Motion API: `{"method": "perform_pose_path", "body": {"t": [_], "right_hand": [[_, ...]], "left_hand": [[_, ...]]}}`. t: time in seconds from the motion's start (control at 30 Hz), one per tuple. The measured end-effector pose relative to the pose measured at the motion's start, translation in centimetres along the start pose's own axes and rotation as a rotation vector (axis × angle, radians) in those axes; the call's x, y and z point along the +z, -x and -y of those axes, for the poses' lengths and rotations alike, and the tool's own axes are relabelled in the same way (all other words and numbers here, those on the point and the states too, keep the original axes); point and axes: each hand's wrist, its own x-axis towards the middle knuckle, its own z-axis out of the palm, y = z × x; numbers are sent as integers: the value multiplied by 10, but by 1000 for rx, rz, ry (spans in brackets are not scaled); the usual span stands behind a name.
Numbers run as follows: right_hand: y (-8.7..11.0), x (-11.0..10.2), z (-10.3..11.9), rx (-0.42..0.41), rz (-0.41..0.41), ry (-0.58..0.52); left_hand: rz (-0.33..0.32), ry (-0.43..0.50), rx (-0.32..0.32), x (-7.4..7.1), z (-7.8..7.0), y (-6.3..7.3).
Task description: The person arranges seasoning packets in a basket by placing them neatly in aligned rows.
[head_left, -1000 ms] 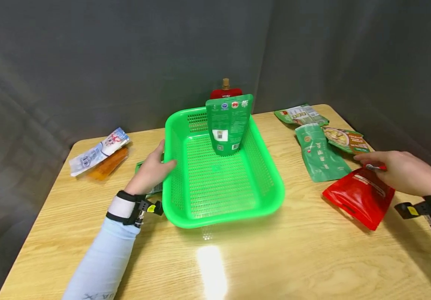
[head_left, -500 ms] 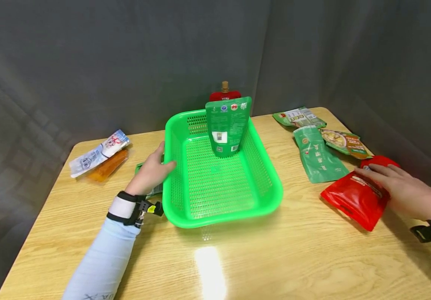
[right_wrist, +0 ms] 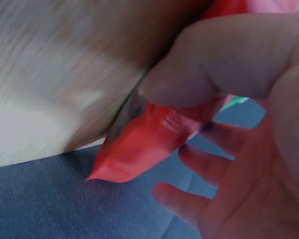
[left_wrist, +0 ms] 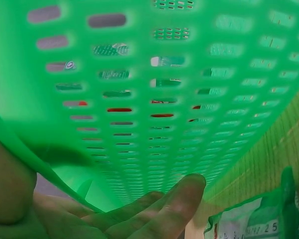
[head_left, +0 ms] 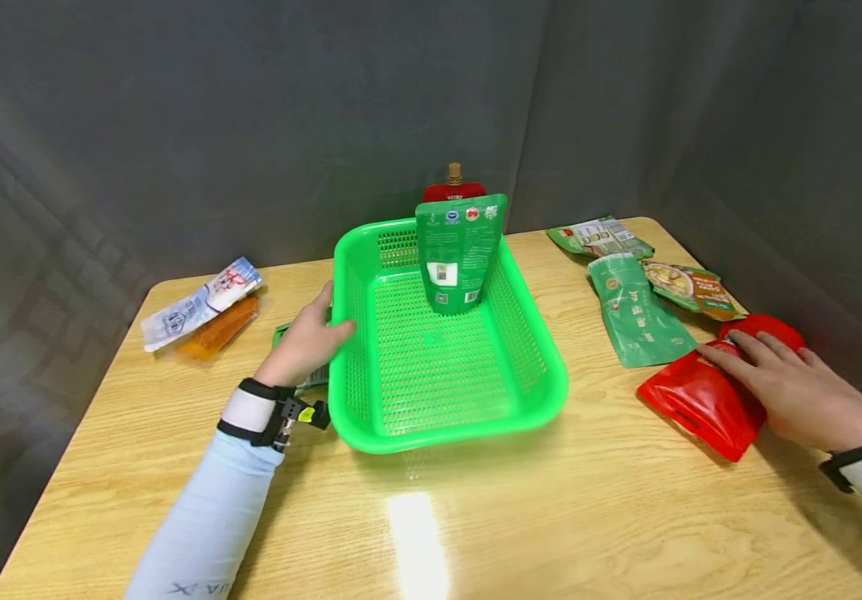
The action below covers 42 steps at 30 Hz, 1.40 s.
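Note:
My left hand [head_left: 309, 343] grips the left rim of a green perforated plastic basket [head_left: 348, 433], thumb over the inside, fingers along the outer wall. In the left wrist view these fingers [left_wrist: 189, 191] lie against that wall. A green stand-up pouch [head_left: 457, 258] stands upright in the basket's back part, with a red capped pouch [head_left: 452, 192] behind it. At the right, my right hand [head_left: 799, 387] lies over a red pouch [head_left: 704, 404], its fingers fairly straight across the top. More red packaging [head_left: 772, 329] shows beyond the fingers. In the right wrist view the thumb touches red packaging [right_wrist: 139, 149].
Right of the basket lie a green pouch [head_left: 637, 312], a food packet [head_left: 689, 287] and a green-and-white packet [head_left: 602, 237]. A blue-white packet [head_left: 202, 307] overlaps an orange one [head_left: 219, 329] at the left. Another green packet [left_wrist: 254, 216] lies beside the basket, under my left hand. Dark cloth surrounds the table's back.
My right hand has let go of its pinch on the red packaging and spread over the red pouch, uncovering red packaging beyond it. The left hand and basket have stayed put.

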Motion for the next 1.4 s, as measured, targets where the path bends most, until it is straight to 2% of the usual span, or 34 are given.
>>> {"method": "perform_pose_path", "body": {"t": [0.2, 0.4, 0.6, 0.8, 1.03, 1.17, 1.4], "right_hand": [[0, 4, 6, -9, 12, 25], [-4, 4, 11, -57, -85, 97], [-7, 2, 12, -144, -201, 81], [-9, 1, 16, -194, -160, 60], [-10, -3, 20, -321, -259, 33], [-9, -10, 24, -287, -305, -27], [-12, -31, 28, -27, -411, -214]], "left_hand": [[4, 8, -5, 0, 0, 1], [2, 3, 2, -1, 2, -1], [-4, -9, 0, -1, 4, 0], [0, 0, -3, -1, 3, 1], [6, 7, -3, 0, 1, 1], [7, 2, -10, 0, 1, 1], [12, 18, -9, -1, 2, 0]]}}
